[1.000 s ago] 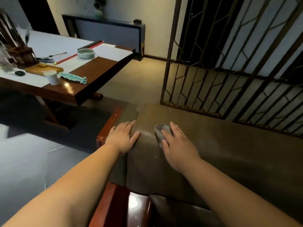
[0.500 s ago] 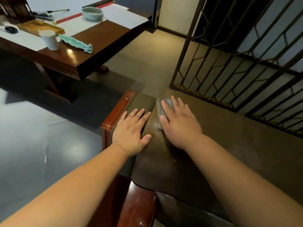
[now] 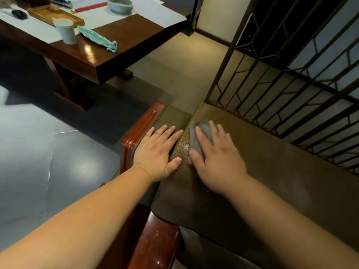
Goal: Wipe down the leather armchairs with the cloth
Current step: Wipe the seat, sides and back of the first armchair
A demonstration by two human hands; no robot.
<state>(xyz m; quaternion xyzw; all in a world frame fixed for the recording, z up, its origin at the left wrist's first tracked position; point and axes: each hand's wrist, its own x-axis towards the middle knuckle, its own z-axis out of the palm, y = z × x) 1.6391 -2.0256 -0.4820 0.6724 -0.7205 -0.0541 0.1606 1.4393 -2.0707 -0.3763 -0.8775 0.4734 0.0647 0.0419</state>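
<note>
A brown leather armchair (image 3: 272,167) with a glossy red-brown wooden frame (image 3: 136,133) fills the lower right; I look down on the top of its backrest. My right hand (image 3: 217,158) lies flat with straight fingers on a small grey cloth (image 3: 202,133) and presses it onto the leather near the chair's far left corner. Most of the cloth is hidden under the hand. My left hand (image 3: 157,150) rests flat, fingers spread, on the leather corner beside the wooden edge, a thumb's width left of the right hand.
A dark wooden desk (image 3: 124,55) stands at the upper left with a white cup (image 3: 66,32), a green ceramic piece (image 3: 99,38), a bowl (image 3: 119,4) and a tray (image 3: 54,15). A metal lattice screen (image 3: 291,74) rises right behind the chair. Grey tile floor (image 3: 38,162) lies left.
My right hand has slid the cloth forward along the top of the backrest toward the far corner. My left hand stayed flat on the corner. The view tilted down and closer.
</note>
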